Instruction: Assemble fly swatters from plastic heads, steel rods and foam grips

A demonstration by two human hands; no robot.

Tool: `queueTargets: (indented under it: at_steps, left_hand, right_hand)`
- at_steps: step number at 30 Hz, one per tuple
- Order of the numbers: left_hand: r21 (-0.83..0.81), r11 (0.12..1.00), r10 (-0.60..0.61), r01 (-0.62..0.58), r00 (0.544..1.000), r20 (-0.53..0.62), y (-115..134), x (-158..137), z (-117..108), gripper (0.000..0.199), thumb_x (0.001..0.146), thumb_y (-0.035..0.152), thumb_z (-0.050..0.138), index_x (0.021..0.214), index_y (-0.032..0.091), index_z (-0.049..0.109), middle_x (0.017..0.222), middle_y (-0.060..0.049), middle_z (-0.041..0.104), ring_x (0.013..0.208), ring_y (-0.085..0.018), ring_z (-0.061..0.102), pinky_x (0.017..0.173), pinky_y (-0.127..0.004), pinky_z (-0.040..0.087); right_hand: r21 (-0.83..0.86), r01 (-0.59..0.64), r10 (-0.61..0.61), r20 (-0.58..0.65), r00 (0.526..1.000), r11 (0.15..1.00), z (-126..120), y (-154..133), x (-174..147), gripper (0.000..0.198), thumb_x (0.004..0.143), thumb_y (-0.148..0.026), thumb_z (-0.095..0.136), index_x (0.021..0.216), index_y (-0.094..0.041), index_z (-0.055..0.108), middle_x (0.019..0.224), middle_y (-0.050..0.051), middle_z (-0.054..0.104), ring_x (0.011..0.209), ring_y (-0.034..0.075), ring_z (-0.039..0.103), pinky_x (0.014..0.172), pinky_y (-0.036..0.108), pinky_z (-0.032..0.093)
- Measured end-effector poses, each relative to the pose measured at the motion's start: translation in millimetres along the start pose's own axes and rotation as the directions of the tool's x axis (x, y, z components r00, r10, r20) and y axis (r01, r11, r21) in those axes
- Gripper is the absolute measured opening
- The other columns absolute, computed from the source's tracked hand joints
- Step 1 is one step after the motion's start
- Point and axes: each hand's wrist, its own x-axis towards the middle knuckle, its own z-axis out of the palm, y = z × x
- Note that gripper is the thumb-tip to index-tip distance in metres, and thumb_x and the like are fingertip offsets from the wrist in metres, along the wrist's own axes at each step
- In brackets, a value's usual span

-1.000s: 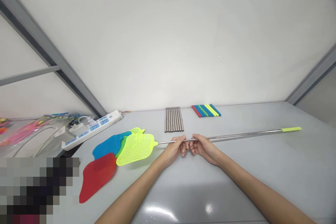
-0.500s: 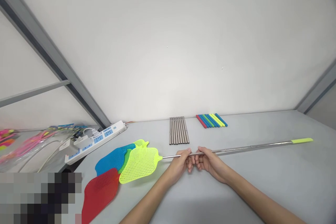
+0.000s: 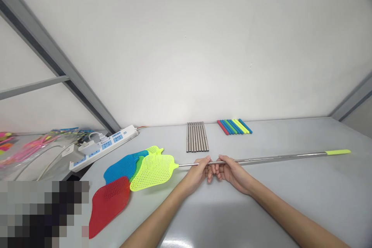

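A yellow fly swatter (image 3: 155, 172) with a long, extended metal rod spans the view from left to right, its yellow grip (image 3: 338, 152) at the far right. My left hand (image 3: 199, 173) is closed on the rod near the perforated head, thumb on top. Close beside it, my right hand (image 3: 232, 173) pinches the same rod, and the fingertips of both hands nearly meet underneath. Other swatter heads lie to the left: a red one (image 3: 110, 205), a blue one (image 3: 120, 169), a green one (image 3: 141, 164) partly covered, and another yellow one (image 3: 154, 149) behind.
Several metal rods (image 3: 197, 137) lie side by side near the wall, with several coloured handle tubes (image 3: 234, 127) to their right. A white power strip (image 3: 104, 147) with plugs sits at the left, by bagged pink items (image 3: 27, 151). The grey table (image 3: 290, 186) extends rightward.
The view has tilted slightly, so the table items appear a little higher. Both hands keep their hold on the swatter's rod, and nothing has been let go.
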Motion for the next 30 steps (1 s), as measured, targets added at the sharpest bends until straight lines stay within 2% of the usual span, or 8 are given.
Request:
queueTargets:
  at_steps: [12,20,23,28,30]
  left_hand:
    - [0.019,1.000,0.018,-0.018,1.000,0.001,0.4,0.7,1.5,0.045,0.079,0.042,0.032,0.052,0.012,0.052,0.039,0.001,0.045,0.041,-0.010,0.044,0.048,-0.023,0.034]
    - [-0.009,1.000,-0.029,0.029,0.999,-0.038,3.7,-1.6,2.2,0.042,0.077,0.045,0.036,0.053,0.013,0.051,0.040,0.001,0.046,0.039,-0.009,0.043,0.045,-0.022,0.033]
    - [-0.088,0.995,-0.064,0.055,0.993,-0.098,6.8,-3.3,0.3,0.049,0.076,0.052,0.030,0.054,0.013,0.050,0.039,0.002,0.043,0.034,-0.009,0.041,0.041,-0.022,0.031]
    - [-0.123,0.992,-0.058,0.020,0.948,-0.312,11.5,-4.9,-9.1,0.056,0.074,0.059,0.022,0.050,0.014,0.047,0.033,0.004,0.036,0.027,-0.007,0.035,0.034,-0.020,0.026]
    - [-0.078,0.995,-0.082,0.062,0.954,-0.289,12.9,-6.4,-12.0,0.055,0.075,0.057,0.025,0.049,0.014,0.047,0.032,0.005,0.036,0.027,-0.007,0.036,0.035,-0.019,0.027]
  right_hand:
    - [-0.023,0.000,0.000,-0.003,1.000,1.000,-0.4,0.5,0.3,0.039,0.080,-0.037,0.033,0.058,-0.012,0.053,0.057,0.005,0.052,0.050,0.011,0.045,0.055,0.027,0.034]
    - [-0.012,-0.013,0.013,-0.028,1.000,1.000,2.0,-2.2,-2.7,0.038,0.080,-0.037,0.035,0.058,-0.012,0.053,0.057,0.004,0.050,0.051,0.011,0.044,0.055,0.028,0.034]
    - [-0.006,-0.001,0.001,-0.087,0.996,1.000,1.8,-1.5,-3.7,0.034,0.078,-0.038,0.039,0.061,-0.013,0.053,0.060,0.004,0.051,0.052,0.012,0.045,0.054,0.028,0.035]
    - [0.021,0.051,-0.046,-0.178,0.983,0.998,0.1,2.1,-4.4,0.029,0.077,-0.036,0.042,0.063,-0.014,0.053,0.062,0.004,0.051,0.055,0.013,0.046,0.053,0.027,0.034]
    - [0.021,0.050,-0.046,-0.166,0.985,0.999,-0.9,2.0,-5.4,0.030,0.078,-0.036,0.040,0.062,-0.013,0.052,0.062,0.004,0.051,0.055,0.013,0.046,0.053,0.027,0.034]
